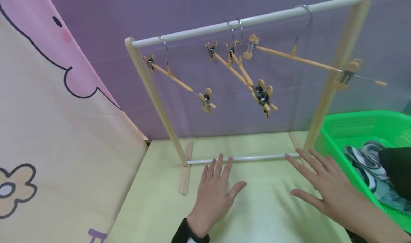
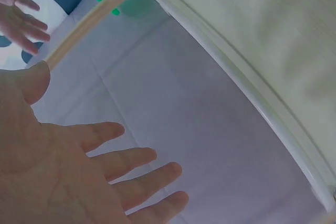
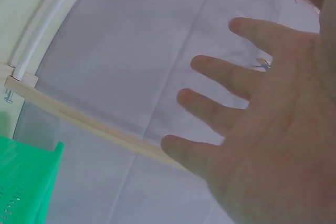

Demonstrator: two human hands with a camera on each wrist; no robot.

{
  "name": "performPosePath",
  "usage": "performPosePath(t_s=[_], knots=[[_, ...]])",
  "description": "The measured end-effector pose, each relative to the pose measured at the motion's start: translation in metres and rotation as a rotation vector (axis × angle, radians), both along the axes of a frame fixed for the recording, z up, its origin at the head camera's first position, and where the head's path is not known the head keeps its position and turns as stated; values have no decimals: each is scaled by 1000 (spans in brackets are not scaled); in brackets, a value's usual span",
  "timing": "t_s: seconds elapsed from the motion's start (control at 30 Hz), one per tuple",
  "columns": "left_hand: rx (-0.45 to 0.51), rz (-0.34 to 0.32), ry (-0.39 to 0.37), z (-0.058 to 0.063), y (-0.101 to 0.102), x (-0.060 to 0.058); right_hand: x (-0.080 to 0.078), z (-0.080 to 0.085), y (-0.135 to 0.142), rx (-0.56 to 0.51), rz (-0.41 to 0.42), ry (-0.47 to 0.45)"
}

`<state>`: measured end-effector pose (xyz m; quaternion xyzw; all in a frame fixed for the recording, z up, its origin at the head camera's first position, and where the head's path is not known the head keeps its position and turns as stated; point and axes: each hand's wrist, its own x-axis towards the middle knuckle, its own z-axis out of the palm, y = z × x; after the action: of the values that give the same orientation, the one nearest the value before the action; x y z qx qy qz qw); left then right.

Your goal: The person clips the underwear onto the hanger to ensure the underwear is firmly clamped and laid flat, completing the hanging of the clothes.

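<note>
My left hand is held over the table in front of the rack, fingers straight and thumb spread, with nothing in it. To its right, my right hand is also spread and holds nothing; it is near the foot of the right post. A wooden rack with a white top bar carries several clip hangers. One hanger hangs at the left, two overlap near the middle, and a wider-looking one hangs at the right. No garment is on them. Both wrist views show the palm and extended fingers.
A green basket stands right of the rack, holding grey-and-white folded cloth and a black cloth. The rack's lower white bar runs just above the pale table. A purple backdrop and a printed cloth wall enclose the table.
</note>
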<state>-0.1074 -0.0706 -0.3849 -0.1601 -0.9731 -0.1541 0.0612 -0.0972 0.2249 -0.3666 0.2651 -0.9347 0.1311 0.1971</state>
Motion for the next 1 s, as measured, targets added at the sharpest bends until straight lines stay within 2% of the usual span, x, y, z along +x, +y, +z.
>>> performPosePath(t_s=[0.1,0.37,0.6,0.7,0.77,0.9,1.0], knots=[[-9,-32,-4,1,16,-3,-1,4,6,-31,8,74],[-43,-134,-2,6,64,-9,2,10,22,-43,-48,63],[-38,-205,-14,21,104,-8,3,12,39,31,-106,81],[-33,-260,-20,29,122,-7,4,11,48,27,-124,112],[-27,-285,4,32,133,-5,7,11,53,19,-143,122],[-27,-294,30,33,152,-1,9,11,60,10,-149,118],[-35,-304,5,33,168,-1,10,10,64,31,-155,140]])
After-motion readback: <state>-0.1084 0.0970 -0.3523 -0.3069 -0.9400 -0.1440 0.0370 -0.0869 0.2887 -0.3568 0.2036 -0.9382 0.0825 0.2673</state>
